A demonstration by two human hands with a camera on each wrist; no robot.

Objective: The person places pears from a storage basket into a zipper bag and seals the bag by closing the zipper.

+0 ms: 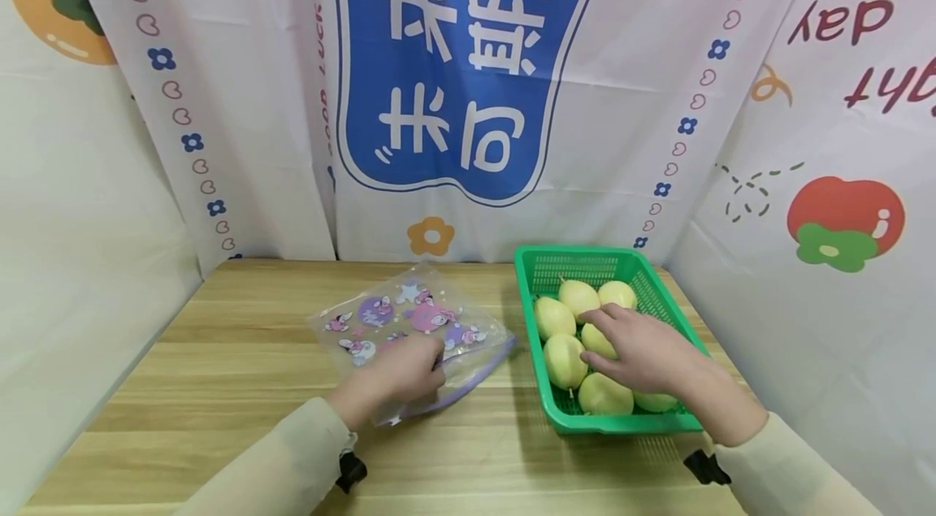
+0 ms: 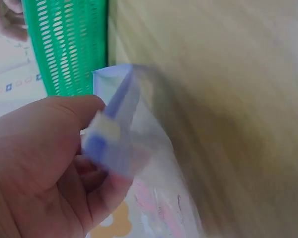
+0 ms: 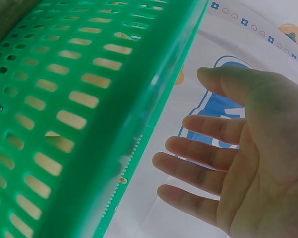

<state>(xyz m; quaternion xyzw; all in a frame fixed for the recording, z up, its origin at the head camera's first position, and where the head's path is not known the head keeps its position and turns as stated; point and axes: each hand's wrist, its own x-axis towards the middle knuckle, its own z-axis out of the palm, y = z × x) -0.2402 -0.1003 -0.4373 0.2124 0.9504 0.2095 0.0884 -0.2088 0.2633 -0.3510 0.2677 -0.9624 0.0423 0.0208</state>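
A clear zip bag printed with pink and purple cartoon figures lies on the wooden table, its purple zip edge toward the person. My left hand grips the bag at that edge; in the left wrist view the thumb and fingers of the left hand pinch the opening by the slider. To the right stands a green plastic basket holding several pale yellow-green pears. Over the pears hovers my right hand; the right wrist view shows the right hand with fingers spread and nothing held.
The wooden table reaches back to a white printed curtain. More printed cloth hangs along the right side, close to the basket. The basket's raised rim stands between the bag and the pears.
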